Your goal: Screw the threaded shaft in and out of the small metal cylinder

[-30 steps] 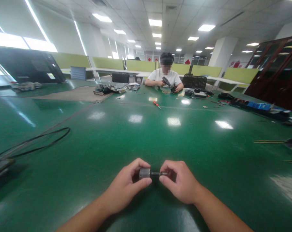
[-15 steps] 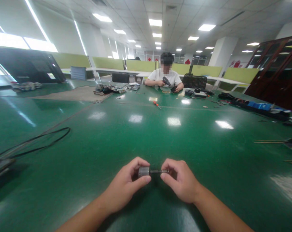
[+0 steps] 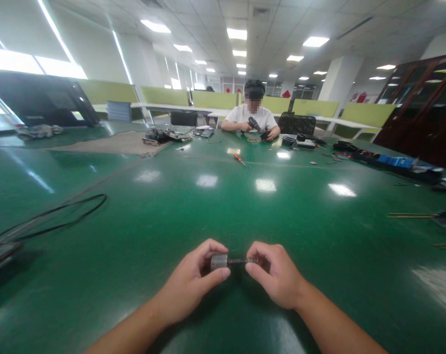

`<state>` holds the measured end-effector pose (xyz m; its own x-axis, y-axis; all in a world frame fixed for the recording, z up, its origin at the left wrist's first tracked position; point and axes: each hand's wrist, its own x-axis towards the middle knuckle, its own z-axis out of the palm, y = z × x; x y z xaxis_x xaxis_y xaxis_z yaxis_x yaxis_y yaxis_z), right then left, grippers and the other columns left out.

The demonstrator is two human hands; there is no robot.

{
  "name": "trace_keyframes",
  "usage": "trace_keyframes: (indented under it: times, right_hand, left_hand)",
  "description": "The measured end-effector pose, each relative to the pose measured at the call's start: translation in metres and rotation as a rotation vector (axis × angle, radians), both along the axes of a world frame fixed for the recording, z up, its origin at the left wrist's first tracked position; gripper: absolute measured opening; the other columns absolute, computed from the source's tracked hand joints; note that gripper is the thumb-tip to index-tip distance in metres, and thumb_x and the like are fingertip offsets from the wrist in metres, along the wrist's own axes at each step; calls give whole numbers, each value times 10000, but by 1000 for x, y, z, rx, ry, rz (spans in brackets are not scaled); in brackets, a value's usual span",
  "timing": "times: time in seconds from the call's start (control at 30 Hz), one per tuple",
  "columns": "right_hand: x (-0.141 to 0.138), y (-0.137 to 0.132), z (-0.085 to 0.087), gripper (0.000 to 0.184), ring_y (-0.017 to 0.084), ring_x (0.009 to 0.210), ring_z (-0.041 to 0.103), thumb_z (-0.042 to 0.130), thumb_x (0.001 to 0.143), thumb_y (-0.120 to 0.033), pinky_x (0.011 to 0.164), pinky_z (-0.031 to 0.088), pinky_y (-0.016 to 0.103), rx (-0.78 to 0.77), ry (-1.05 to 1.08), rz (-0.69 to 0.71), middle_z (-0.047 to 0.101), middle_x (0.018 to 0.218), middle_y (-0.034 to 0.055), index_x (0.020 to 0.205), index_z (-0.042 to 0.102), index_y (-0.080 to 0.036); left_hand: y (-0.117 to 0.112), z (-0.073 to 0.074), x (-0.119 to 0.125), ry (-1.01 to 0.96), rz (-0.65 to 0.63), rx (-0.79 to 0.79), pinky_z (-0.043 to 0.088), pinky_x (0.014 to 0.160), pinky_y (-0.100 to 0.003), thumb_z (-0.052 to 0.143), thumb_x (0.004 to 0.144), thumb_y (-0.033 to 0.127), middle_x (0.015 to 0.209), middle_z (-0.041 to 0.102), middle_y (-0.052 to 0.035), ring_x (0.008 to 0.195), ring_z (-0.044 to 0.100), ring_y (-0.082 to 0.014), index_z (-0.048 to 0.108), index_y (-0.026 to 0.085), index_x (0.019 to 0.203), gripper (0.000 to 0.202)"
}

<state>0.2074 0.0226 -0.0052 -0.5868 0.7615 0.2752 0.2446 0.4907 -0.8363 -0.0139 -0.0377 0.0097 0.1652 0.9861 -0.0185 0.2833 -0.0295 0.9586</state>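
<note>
Close to me, just above the green table (image 3: 193, 211), a small grey metal cylinder (image 3: 219, 261) lies sideways with a thin dark shaft (image 3: 238, 261) running out of its right end. It looks like a small motor, though its exact kind is unclear. My left hand (image 3: 193, 275) holds the cylinder between thumb and fingers. The far end of the shaft is pinched by my right hand (image 3: 276, 275), whose fingertips partly cover it.
Across the table a person in a white shirt (image 3: 237, 118) holds a power drill (image 3: 254, 124). An orange screwdriver (image 3: 239, 159) lies mid-table. A black cable (image 3: 78, 214) loops at left. Thin brass-coloured rods (image 3: 410, 215) and a blue-and-black tool row (image 3: 396, 161) are at right.
</note>
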Motion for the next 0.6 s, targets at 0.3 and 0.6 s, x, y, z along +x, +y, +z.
trace_keyframes:
  times: [0.3,0.6]
  right_hand:
    - [0,1,-3,95,115,555,496,603,831,-223,550,348,223,-1,0,3,539,604,-39,749,577,-184]
    - [0,1,-2,103,109,543,481,595,829,-210,545,333,226,-19,12,1,527,597,-42,736,560,-183]
  left_hand:
    - [1,-6,-3,-2,-8,9,392,708,-278,657,896,383,862,534,15,768,499,-163,539,207,1079,279]
    - [-1,-9,-5,-60,-14,3,375,723,-292,583,948,393,852,501,18,783,483,-170,492,225,1165,289]
